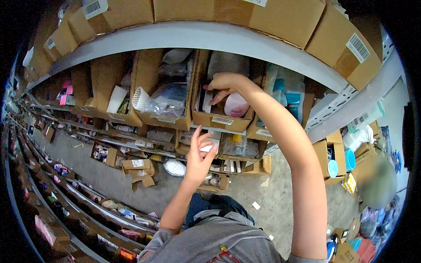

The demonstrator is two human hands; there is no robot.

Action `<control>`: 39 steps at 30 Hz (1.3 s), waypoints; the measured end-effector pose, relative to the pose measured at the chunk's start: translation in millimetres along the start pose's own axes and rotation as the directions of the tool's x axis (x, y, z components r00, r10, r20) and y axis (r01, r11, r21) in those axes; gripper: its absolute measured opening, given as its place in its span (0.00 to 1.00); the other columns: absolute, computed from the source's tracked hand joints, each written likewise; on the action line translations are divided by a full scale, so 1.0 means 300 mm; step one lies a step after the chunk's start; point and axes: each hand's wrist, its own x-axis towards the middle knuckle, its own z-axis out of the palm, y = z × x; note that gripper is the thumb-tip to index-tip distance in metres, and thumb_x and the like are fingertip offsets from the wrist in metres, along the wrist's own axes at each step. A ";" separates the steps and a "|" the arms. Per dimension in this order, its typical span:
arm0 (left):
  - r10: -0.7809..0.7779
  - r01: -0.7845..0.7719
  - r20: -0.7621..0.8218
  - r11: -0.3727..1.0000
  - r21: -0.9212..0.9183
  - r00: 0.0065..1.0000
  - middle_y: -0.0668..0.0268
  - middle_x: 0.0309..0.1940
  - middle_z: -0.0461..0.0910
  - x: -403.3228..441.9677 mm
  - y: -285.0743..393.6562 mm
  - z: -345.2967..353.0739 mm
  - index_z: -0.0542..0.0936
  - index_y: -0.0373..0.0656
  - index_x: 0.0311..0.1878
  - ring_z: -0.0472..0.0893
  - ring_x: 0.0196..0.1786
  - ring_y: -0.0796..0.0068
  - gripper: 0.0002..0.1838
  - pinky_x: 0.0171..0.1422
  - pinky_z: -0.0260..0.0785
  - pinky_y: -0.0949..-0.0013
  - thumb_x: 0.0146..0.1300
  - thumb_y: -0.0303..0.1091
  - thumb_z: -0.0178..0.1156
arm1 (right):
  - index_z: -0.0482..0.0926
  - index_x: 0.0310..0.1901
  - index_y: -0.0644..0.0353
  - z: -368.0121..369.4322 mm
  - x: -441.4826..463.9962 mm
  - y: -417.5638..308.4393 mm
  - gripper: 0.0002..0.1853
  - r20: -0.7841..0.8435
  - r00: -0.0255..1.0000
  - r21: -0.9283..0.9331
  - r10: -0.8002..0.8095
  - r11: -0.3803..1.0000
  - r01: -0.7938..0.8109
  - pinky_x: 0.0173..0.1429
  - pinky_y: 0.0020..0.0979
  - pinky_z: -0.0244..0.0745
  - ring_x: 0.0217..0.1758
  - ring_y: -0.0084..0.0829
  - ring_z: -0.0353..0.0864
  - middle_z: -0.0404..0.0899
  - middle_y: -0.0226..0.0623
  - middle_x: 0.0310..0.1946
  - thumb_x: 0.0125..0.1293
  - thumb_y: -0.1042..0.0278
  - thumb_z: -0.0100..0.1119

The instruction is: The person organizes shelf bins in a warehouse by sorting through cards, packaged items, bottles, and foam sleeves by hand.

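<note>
My right hand (223, 85) reaches into a cardboard box (201, 118) on the shelf, its fingers spread over a white item (207, 101). Whether they touch it, I cannot tell. A rounded pink and white package (237, 105) lies in the same box, beside my right wrist, with clear plastic wrapping (228, 63) behind. Lower down, my left hand (199, 158) is raised in front of the shelf with its fingers apart. A small white rectangle (210, 145) shows behind those fingers; no grip on it is visible.
To the left stands a box of plastic-wrapped goods (166, 101); to the right, one with teal packages (291, 98). A pale shelf beam (197, 35) runs above. More stocked shelves (87, 210) line the lower left. Open cartons (331, 153) stand at right.
</note>
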 end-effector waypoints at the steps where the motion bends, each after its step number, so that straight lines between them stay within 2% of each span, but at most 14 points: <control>1: -0.019 0.018 0.027 1.000 0.014 0.999 0.52 0.50 0.65 0.000 -0.003 0.002 0.49 0.39 0.61 0.70 0.49 0.67 0.33 0.44 0.69 0.72 0.55 0.29 0.54 | 0.60 0.42 0.86 -0.012 -0.028 -0.010 0.23 0.039 0.999 -0.033 -0.020 0.999 0.022 0.32 0.26 0.77 0.29 0.42 0.80 0.74 0.54 0.30 0.58 0.67 0.51; 5: -0.069 0.065 0.077 0.996 0.056 0.995 0.55 0.51 0.66 -0.001 0.000 -0.002 0.51 0.40 0.61 0.70 0.49 0.69 0.31 0.47 0.66 0.72 0.57 0.31 0.53 | 0.61 0.40 0.85 -0.014 -0.049 -0.028 0.24 -0.030 0.997 -0.124 -0.066 0.990 0.062 0.32 0.29 0.78 0.29 0.43 0.79 0.74 0.56 0.30 0.57 0.66 0.53; 8: -0.116 0.113 0.086 0.993 0.039 0.990 0.57 0.51 0.66 0.000 0.003 -0.008 0.51 0.39 0.61 0.70 0.49 0.71 0.30 0.51 0.63 0.72 0.58 0.34 0.52 | 0.61 0.41 0.84 -0.005 0.039 -0.014 0.24 -0.016 0.996 -0.208 -0.084 0.975 0.079 0.26 0.32 0.77 0.28 0.40 0.80 0.74 0.56 0.29 0.55 0.66 0.55; 10: -0.114 0.113 0.082 0.993 0.014 0.990 0.57 0.51 0.67 -0.003 -0.013 -0.012 0.52 0.39 0.61 0.70 0.49 0.72 0.30 0.51 0.63 0.72 0.58 0.34 0.52 | 0.63 0.39 0.83 0.026 0.012 -0.042 0.20 -0.236 0.971 -0.251 -0.045 0.968 -0.016 0.22 0.34 0.76 0.26 0.38 0.80 0.75 0.56 0.31 0.55 0.70 0.53; 11: -0.115 0.113 0.084 0.993 0.019 0.990 0.57 0.51 0.67 -0.004 -0.021 -0.014 0.52 0.39 0.61 0.70 0.49 0.72 0.30 0.51 0.63 0.72 0.58 0.34 0.52 | 0.63 0.39 0.83 0.027 0.000 -0.044 0.20 -0.236 0.971 -0.246 -0.046 0.969 -0.014 0.22 0.34 0.76 0.26 0.38 0.80 0.75 0.56 0.31 0.55 0.70 0.53; 13: -0.114 0.111 0.097 0.993 0.032 0.989 0.58 0.50 0.68 -0.007 -0.031 -0.016 0.53 0.39 0.61 0.70 0.48 0.73 0.30 0.51 0.63 0.71 0.58 0.35 0.53 | 0.66 0.37 0.83 0.027 -0.013 -0.040 0.15 -0.178 0.966 -0.513 -0.189 0.855 0.073 0.22 0.34 0.76 0.23 0.39 0.79 0.74 0.58 0.32 0.54 0.75 0.50; 16: -0.126 0.116 0.112 0.989 0.089 0.986 0.56 0.49 0.68 -0.009 -0.011 -0.011 0.53 0.40 0.60 0.71 0.48 0.71 0.29 0.47 0.66 0.72 0.58 0.30 0.51 | 0.68 0.33 0.82 0.048 -0.007 -0.039 0.12 -0.268 0.928 -0.560 -0.258 0.826 0.069 0.22 0.34 0.76 0.22 0.39 0.79 0.74 0.57 0.28 0.51 0.77 0.49; 17: -0.125 0.115 0.114 0.989 0.090 0.986 0.56 0.49 0.68 -0.010 -0.016 -0.010 0.53 0.40 0.60 0.71 0.48 0.71 0.29 0.47 0.66 0.72 0.58 0.30 0.51 | 0.69 0.32 0.82 0.042 -0.012 -0.034 0.12 -0.206 0.934 -0.582 -0.291 0.804 0.122 0.21 0.34 0.76 0.21 0.39 0.79 0.74 0.58 0.26 0.48 0.79 0.50; 21: -0.136 0.119 0.146 0.985 0.124 0.980 0.56 0.48 0.70 -0.010 -0.028 -0.001 0.54 0.41 0.60 0.72 0.46 0.72 0.27 0.46 0.66 0.72 0.58 0.30 0.50 | 0.70 0.32 0.81 0.044 0.014 -0.020 0.12 -0.215 0.922 -0.569 -0.323 0.808 0.150 0.24 0.35 0.76 0.24 0.41 0.79 0.75 0.57 0.28 0.48 0.77 0.51; 23: -0.143 0.122 0.154 0.983 0.139 0.978 0.57 0.47 0.70 -0.010 -0.028 0.000 0.55 0.41 0.60 0.72 0.46 0.73 0.27 0.46 0.66 0.72 0.58 0.30 0.50 | 0.71 0.33 0.80 0.031 0.044 -0.021 0.14 -0.096 0.929 -0.807 -0.357 0.574 0.137 0.30 0.38 0.75 0.30 0.43 0.79 0.75 0.56 0.30 0.47 0.74 0.51; 27: -0.150 0.135 0.160 0.986 0.098 0.976 0.59 0.46 0.71 -0.012 -0.042 -0.013 0.56 0.40 0.60 0.72 0.46 0.73 0.26 0.51 0.62 0.70 0.59 0.33 0.51 | 0.72 0.34 0.78 0.025 0.088 -0.015 0.16 -0.225 0.920 -0.725 -0.321 0.686 0.063 0.35 0.39 0.73 0.34 0.45 0.77 0.75 0.55 0.33 0.46 0.72 0.50; 29: -0.144 0.131 0.154 0.987 0.093 0.977 0.59 0.46 0.71 -0.015 -0.049 -0.023 0.56 0.40 0.59 0.72 0.46 0.72 0.26 0.51 0.63 0.70 0.59 0.33 0.51 | 0.74 0.32 0.77 0.017 0.201 0.036 0.16 -0.292 0.937 -0.501 -0.191 0.865 0.020 0.36 0.41 0.70 0.33 0.47 0.76 0.74 0.58 0.31 0.44 0.72 0.49; 35: -0.167 0.160 0.156 0.986 0.054 0.974 0.59 0.46 0.71 -0.018 -0.083 -0.032 0.56 0.40 0.59 0.72 0.44 0.76 0.26 0.45 0.64 0.74 0.59 0.32 0.51 | 0.73 0.34 0.78 -0.031 0.341 0.107 0.17 -0.157 0.914 -0.715 -0.375 0.681 0.157 0.35 0.42 0.70 0.33 0.49 0.76 0.74 0.61 0.32 0.43 0.72 0.48; 39: -0.142 0.134 0.119 0.988 0.077 0.983 0.59 0.44 0.73 -0.016 -0.057 -0.040 0.61 0.38 0.56 0.73 0.44 0.76 0.22 0.44 0.65 0.74 0.59 0.31 0.50 | 0.73 0.37 0.76 -0.038 0.274 0.065 0.19 -0.172 0.947 -0.675 -0.272 0.732 0.088 0.41 0.40 0.70 0.37 0.50 0.75 0.73 0.61 0.36 0.44 0.71 0.46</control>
